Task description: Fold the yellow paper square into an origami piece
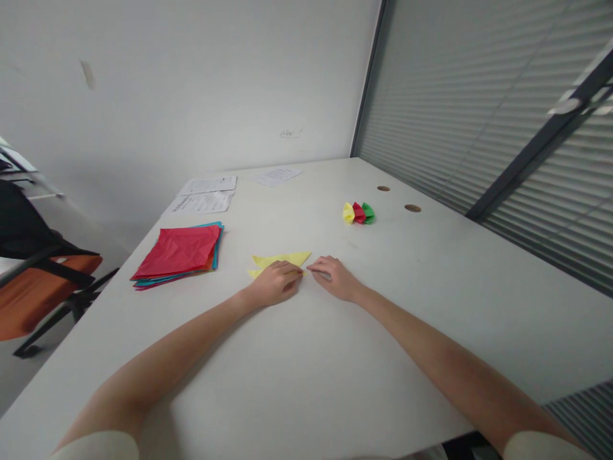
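A yellow sheet of paper folded into a triangle lies flat on the white table. My left hand rests on its near edge with fingers curled, pinching the paper. My right hand lies just to the right of the sheet, fingers bent and pressed down at the paper's right tip. The two hands almost meet at their fingertips.
A stack of coloured sheets, red on top, lies to the left. Three small folded pieces, yellow, red and green, sit further back. Printed papers lie near the wall. Two cable holes are at the right. An orange chair stands left.
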